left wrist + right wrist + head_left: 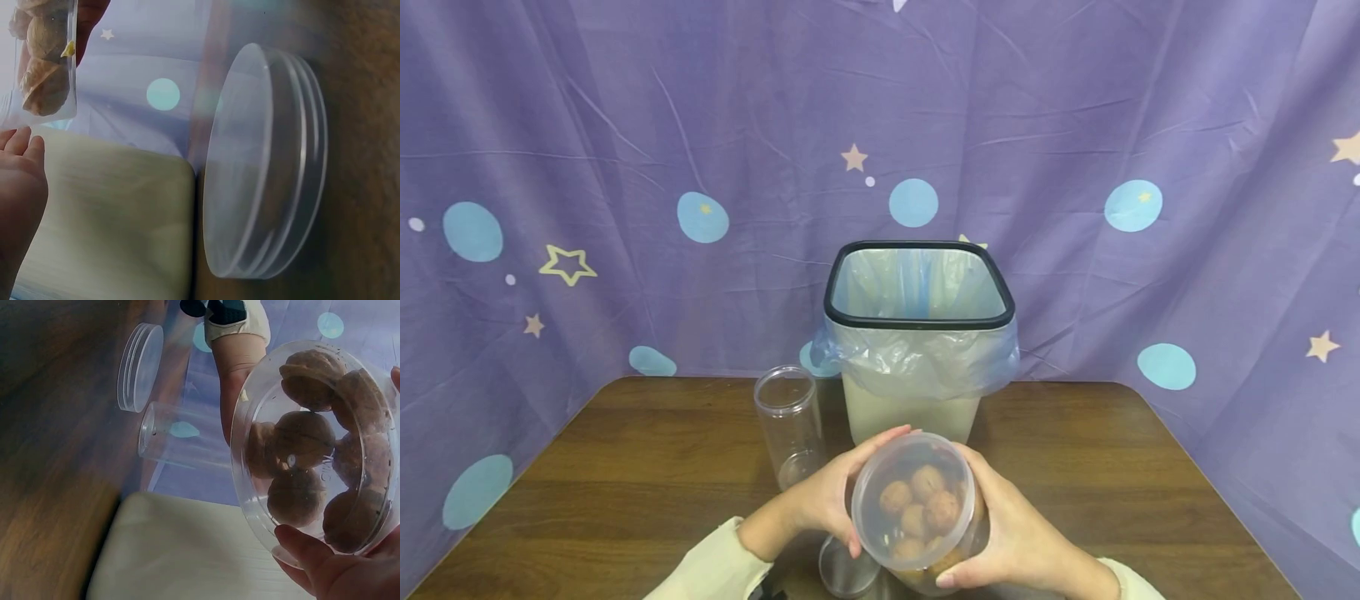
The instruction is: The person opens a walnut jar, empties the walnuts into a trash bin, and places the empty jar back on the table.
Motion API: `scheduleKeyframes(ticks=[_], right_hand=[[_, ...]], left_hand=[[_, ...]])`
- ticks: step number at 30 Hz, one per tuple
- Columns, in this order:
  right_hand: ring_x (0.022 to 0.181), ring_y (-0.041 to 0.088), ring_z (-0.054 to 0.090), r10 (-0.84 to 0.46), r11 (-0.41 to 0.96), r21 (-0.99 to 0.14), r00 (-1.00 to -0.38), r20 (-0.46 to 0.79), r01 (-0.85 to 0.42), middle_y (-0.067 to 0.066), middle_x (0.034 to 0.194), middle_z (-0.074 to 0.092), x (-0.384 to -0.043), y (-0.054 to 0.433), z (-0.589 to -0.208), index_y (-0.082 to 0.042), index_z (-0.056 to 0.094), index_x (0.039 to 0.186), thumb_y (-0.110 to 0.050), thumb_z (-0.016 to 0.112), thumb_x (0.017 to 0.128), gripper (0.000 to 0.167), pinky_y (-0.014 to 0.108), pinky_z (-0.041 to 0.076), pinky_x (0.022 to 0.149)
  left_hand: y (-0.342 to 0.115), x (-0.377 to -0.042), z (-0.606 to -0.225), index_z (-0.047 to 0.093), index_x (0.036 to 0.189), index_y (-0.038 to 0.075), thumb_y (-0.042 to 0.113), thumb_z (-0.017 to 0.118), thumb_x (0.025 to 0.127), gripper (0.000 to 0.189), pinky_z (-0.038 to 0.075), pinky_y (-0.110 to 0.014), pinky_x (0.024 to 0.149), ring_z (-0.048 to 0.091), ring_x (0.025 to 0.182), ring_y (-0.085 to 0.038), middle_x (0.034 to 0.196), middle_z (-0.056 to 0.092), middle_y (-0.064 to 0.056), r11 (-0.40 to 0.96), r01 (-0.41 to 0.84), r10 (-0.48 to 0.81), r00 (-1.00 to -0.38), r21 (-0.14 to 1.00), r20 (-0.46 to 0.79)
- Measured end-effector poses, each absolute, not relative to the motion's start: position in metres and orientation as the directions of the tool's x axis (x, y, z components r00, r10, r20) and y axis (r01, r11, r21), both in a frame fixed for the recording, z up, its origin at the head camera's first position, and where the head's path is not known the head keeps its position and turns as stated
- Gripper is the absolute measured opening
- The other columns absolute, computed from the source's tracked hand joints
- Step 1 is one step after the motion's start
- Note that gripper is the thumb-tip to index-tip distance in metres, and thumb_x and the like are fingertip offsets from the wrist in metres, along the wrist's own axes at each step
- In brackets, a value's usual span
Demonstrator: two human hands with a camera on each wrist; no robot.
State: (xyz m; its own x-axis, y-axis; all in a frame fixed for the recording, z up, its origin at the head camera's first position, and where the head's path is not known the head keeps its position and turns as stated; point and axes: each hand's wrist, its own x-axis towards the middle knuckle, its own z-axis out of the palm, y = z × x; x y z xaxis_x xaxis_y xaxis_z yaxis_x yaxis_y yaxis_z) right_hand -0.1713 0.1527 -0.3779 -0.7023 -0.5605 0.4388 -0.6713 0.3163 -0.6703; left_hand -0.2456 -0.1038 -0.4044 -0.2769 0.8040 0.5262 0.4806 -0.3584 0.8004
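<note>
- Left hand [831, 498] and right hand [1021, 533]: fingers grasp the jar [887, 457] between them.
- Walnuts [942, 510] likely add modest weight.
- Smooth plastic looks stiff, perhaps slippery: best held by opposite sides.

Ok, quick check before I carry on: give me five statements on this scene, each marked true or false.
1. The left grip and right grip both hold the clear container of walnuts. True.
2. In the head view, the tall jar stands left of the bin. True.
3. The tall jar is packed with walnuts. False: none show in it.
4. A clear lid lies inside the bin. False: the clear lid lies on the table.
5. A plastic bag lines the bin. True.
</note>
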Motion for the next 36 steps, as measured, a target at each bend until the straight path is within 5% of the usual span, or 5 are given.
scheduleKeyframes(ticks=[8, 17, 26, 36], right_hand=[[0.119, 0.020, 0.049, -0.575, 0.306, -0.657, -0.684, 0.449, -0.689, 0.002, 0.139, 0.044, -0.171, 0.152, -0.378, -0.016, 0.024, 0.146, -0.040, 0.087, 0.059, 0.110, 0.039, 0.045, 0.095], [0.120, 0.020, 0.049, -0.580, 0.322, -0.650, -0.686, 0.439, -0.688, 0.002, 0.140, 0.044, -0.170, 0.153, -0.377, -0.016, 0.024, 0.146, -0.041, 0.087, 0.059, 0.110, 0.040, 0.044, 0.096], [0.121, 0.022, 0.048, -0.590, 0.291, -0.659, -0.673, 0.447, -0.693, 0.004, 0.141, 0.043, -0.173, 0.151, -0.376, -0.014, 0.024, 0.146, -0.039, 0.087, 0.060, 0.109, 0.038, 0.044, 0.098], [0.120, 0.021, 0.048, -0.558, 0.308, -0.656, -0.690, 0.462, -0.689, 0.004, 0.141, 0.042, -0.177, 0.148, -0.376, -0.014, 0.024, 0.146, -0.039, 0.086, 0.061, 0.109, 0.039, 0.044, 0.098]], left_hand=[[-0.106, -0.243, -0.406, 0.008, 0.148, -0.002, 0.009, 0.085, 0.057, 0.120, 0.026, -0.042, 0.113, 0.032, 0.136, -0.031, 0.149, 0.028, -0.023, -0.387, 0.399, 0.803, -0.297, 0.832, 0.516], [-0.105, -0.237, -0.406, 0.007, 0.149, 0.000, 0.044, 0.079, 0.070, 0.116, 0.026, -0.041, 0.113, 0.031, 0.136, -0.031, 0.150, 0.026, -0.022, -0.372, 0.445, 0.794, -0.302, 0.815, 0.528], [-0.105, -0.232, -0.405, 0.006, 0.149, 0.000, 0.046, 0.078, 0.070, 0.116, 0.028, -0.039, 0.112, 0.031, 0.136, -0.030, 0.149, 0.024, -0.027, -0.379, 0.420, 0.780, -0.334, 0.825, 0.529], [-0.105, -0.229, -0.408, 0.011, 0.149, 0.002, 0.045, 0.080, 0.069, 0.114, 0.029, -0.034, 0.111, 0.034, 0.135, -0.026, 0.149, 0.029, -0.022, -0.345, 0.433, 0.728, -0.436, 0.832, 0.529]])
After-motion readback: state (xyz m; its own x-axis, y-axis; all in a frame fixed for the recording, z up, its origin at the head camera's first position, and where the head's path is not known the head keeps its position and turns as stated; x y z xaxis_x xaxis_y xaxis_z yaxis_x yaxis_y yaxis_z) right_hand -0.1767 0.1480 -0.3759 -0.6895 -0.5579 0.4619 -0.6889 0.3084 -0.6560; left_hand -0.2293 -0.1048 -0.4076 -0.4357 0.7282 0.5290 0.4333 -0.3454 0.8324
